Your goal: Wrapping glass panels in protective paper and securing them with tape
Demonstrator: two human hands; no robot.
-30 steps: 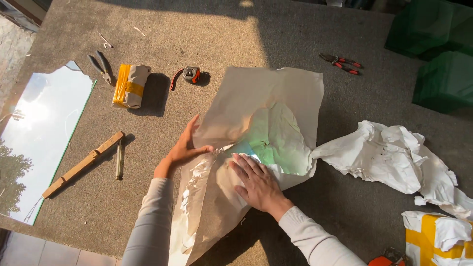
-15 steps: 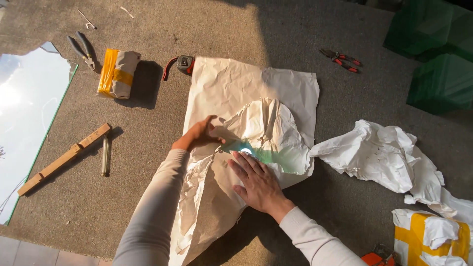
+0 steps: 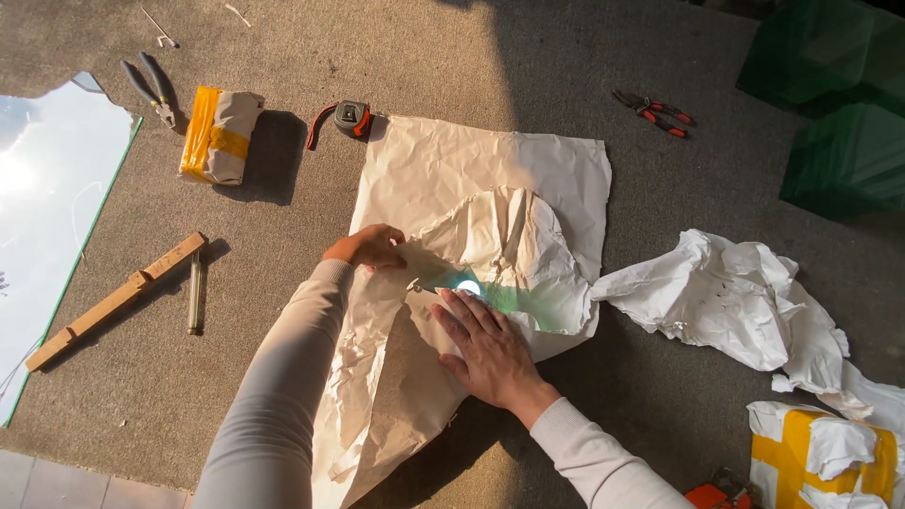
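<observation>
— What are the hands doing, from where you stand?

— Only the head view to go on. The left hand (image 3: 370, 247) has its fingers curled shut on a fold of the brown paper (image 3: 443, 170), pinching the edge just left of the middle of the sheet. The right hand (image 3: 488, 346) lies flat, fingers spread and straight, pressing down on the paper nearer to the person. It grips nothing.

— And under the paper?

— A piece of green glass (image 3: 514, 300) shows between the folds, right at the right fingertips, with a bright glint of sun on it. Most of it is covered; I can't tell its full shape. It sits about mid-sheet, on the grey mat (image 3: 528, 57).

— What else is lying about?

— Far left, a pair of pliers (image 3: 149, 90), and beside them a bundle (image 3: 219, 135) wrapped in paper with yellow tape. A tape measure (image 3: 349, 117) touches the far left corner of the brown sheet. On the left, a wooden stick (image 3: 113, 302) lies slantwise with a small tube (image 3: 195, 292) just beside it, and a mirror pane (image 3: 47, 207) at the left edge.

— And to the right?

— Red-handled cutters (image 3: 652, 109) far off, well apart from the sheet. Crumpled white paper (image 3: 735, 297) lies just right of the brown sheet. Near right corner, another package (image 3: 820, 457) with yellow tape. Green glass blocks (image 3: 839, 104) stand at the far right.
</observation>
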